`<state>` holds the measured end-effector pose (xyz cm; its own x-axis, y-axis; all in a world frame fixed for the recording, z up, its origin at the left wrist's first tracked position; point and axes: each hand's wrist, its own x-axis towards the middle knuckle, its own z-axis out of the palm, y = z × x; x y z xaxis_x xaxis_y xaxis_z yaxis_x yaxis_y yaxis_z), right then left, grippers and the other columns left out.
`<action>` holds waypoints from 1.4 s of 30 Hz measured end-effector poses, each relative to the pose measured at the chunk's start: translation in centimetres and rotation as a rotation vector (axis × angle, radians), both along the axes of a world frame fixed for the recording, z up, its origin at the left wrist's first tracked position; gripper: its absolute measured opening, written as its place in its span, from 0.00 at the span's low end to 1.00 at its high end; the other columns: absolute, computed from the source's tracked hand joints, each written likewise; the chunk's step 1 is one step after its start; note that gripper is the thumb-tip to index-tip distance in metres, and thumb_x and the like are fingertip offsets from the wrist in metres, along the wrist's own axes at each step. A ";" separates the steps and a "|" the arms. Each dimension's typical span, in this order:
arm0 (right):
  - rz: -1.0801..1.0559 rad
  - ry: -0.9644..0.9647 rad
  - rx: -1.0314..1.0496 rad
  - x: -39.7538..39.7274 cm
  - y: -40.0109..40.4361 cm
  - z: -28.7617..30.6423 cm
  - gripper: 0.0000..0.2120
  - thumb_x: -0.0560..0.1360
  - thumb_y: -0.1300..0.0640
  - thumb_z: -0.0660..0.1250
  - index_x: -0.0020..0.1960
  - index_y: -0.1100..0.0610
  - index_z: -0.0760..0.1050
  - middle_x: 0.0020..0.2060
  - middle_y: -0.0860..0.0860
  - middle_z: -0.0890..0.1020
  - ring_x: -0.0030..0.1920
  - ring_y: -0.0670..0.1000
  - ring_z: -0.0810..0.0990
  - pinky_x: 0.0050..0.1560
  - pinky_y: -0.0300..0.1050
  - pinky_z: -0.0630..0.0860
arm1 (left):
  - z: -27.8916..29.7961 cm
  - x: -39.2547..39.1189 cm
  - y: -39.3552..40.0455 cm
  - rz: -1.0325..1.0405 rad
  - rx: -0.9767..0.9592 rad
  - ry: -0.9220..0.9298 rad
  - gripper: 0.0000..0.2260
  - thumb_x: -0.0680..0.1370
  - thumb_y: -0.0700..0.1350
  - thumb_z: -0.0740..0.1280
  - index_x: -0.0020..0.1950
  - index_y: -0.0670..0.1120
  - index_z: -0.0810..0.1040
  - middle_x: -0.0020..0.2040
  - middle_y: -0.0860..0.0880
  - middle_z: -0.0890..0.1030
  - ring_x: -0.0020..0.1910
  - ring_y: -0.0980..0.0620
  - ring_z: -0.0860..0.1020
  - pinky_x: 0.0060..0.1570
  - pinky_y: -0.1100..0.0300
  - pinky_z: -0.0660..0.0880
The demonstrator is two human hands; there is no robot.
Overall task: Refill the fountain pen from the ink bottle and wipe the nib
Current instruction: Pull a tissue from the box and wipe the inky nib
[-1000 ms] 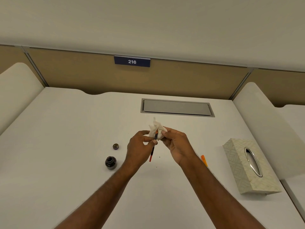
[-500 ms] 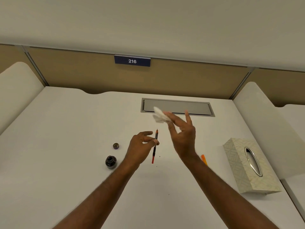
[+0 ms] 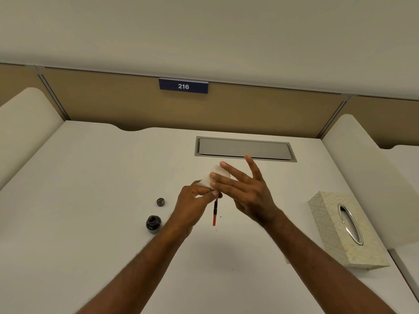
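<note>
- The desk [image 3: 90,223] is a smooth, matte off-white slab with a wavy scalloped cut along its far edge.
- The left hand [image 3: 192,207] pinches a slim pen [image 3: 215,211] between thumb and fingertips. The pen hangs almost upright above the desk, black along its middle, bright orange-red at the lower end. Its upper end is hidden behind the fingers.
- The right hand [image 3: 247,191] is spread wide, fingers long and fanned. Two of its fingertips press a crumpled white tissue [image 3: 215,177] against the top of the left hand, right where the pen's upper end sits.
- A small round ink bottle [image 3: 153,223] of dark glass stands open on the desk, left of the hands. Its little round cap [image 3: 160,202] lies apart, just behind it.
- A long tissue box [image 3: 344,230] with a pale leafy pattern and a shiny silver oval slot sits at the right, well apart from the hands.
- A grey metal flap [image 3: 244,148], flat and rectangular, is set into the desk beyond the hands.
- A tan fabric partition [image 3: 113,100] backs the desk. On it a navy plate [image 3: 183,86] reads "216" in white.
- A few tiny dark specks dot the desk under the pen.
</note>
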<state>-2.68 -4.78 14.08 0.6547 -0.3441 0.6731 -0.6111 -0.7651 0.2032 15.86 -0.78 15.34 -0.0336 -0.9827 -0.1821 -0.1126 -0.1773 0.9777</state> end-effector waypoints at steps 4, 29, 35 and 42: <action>-0.028 0.023 -0.032 -0.5 -0.5 -0.2 0.17 0.77 0.64 0.70 0.64 0.54 0.79 0.66 0.50 0.78 0.71 0.56 0.72 0.74 0.68 0.56 | -0.2 -0.3 0.2 -0.013 0.020 -0.012 0.11 0.78 0.47 0.69 0.55 0.42 0.82 0.56 0.44 0.82 0.57 0.49 0.78 0.48 0.66 0.71; -0.134 -1.519 1.683 3.5 2.8 1.4 0.13 0.82 0.59 0.57 0.53 0.56 0.82 0.49 0.55 0.87 0.52 0.55 0.86 0.55 0.42 0.79 | -2.1 0.1 0.0 0.011 0.050 -0.089 0.06 0.77 0.46 0.69 0.48 0.47 0.86 0.67 0.47 0.78 0.65 0.46 0.75 0.64 0.51 0.71; -0.038 -1.572 1.761 3.5 2.7 1.8 0.10 0.80 0.61 0.62 0.53 0.59 0.82 0.50 0.57 0.86 0.52 0.56 0.85 0.58 0.46 0.79 | -1.9 0.4 -0.1 0.008 0.048 -0.106 0.09 0.77 0.46 0.69 0.51 0.43 0.86 0.65 0.46 0.79 0.63 0.47 0.76 0.64 0.51 0.70; -0.113 -1.558 1.744 4.4 2.3 1.6 0.08 0.75 0.65 0.70 0.53 0.59 0.82 0.50 0.58 0.86 0.49 0.56 0.85 0.56 0.46 0.79 | -1.9 0.4 -0.1 0.020 0.016 -0.139 0.07 0.76 0.47 0.70 0.49 0.46 0.87 0.66 0.49 0.78 0.64 0.48 0.75 0.64 0.50 0.70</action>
